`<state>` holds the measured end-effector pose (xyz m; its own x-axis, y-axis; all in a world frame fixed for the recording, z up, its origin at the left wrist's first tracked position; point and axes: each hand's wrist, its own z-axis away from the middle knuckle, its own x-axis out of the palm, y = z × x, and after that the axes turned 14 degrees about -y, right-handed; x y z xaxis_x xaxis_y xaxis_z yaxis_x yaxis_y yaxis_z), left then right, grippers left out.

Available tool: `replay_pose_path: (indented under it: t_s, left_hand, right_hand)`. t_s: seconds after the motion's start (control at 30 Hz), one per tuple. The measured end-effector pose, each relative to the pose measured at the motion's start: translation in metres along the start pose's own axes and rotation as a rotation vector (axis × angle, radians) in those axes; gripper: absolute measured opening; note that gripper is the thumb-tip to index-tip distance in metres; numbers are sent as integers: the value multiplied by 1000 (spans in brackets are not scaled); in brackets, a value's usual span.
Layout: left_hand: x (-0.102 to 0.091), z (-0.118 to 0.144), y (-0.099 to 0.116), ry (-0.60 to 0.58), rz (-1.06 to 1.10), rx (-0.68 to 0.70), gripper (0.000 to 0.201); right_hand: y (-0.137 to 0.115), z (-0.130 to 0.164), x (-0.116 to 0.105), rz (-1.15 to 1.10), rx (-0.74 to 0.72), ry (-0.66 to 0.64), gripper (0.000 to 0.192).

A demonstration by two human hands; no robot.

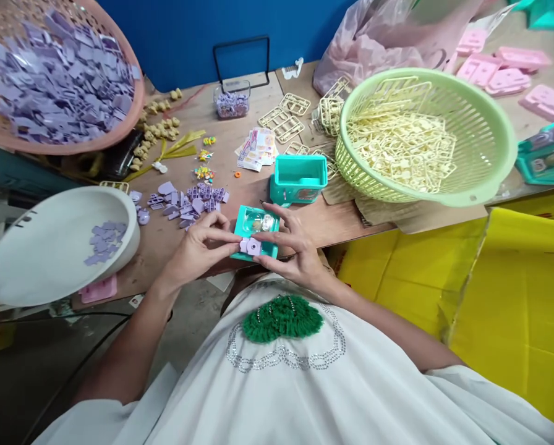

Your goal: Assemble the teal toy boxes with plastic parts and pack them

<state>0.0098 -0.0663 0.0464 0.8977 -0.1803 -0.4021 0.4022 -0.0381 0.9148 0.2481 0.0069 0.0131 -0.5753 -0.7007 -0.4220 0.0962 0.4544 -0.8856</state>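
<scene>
At the table's front edge, my two hands meet over a teal plastic case (240, 224) with a clear window and small pieces behind it. A lilac plastic part (250, 246) with a round hole lies against the case's lower half. My left hand (198, 244) pinches the left end of this part between thumb and fingers. My right hand (295, 244) has its thumb and index finger on the part's right side, while its other fingers reach along the case's right edge. An open teal box (300, 179) stands just behind my right hand.
Lilac parts (188, 204) lie in a pile left of the case. A green basket (504, 142) of cream frames stands at right, a white bowl (49, 247) at left, and a pink basket (140, 93) of lilac pieces behind it. Printed cards (258, 148) lie mid-table. Yellow boxes (513, 296) stand below right.
</scene>
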Motion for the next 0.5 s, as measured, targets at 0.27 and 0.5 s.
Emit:
replay_pose_path:
  t_s: [0.27,0.5]
  left_hand:
    - [8,4,-23,23,94,135,10]
    - [5,6,-23,64,-39,208,7]
  right_hand:
    - [7,-5,7,7,-80,52,30]
    - [14,-12,6,45,-164,6,29]
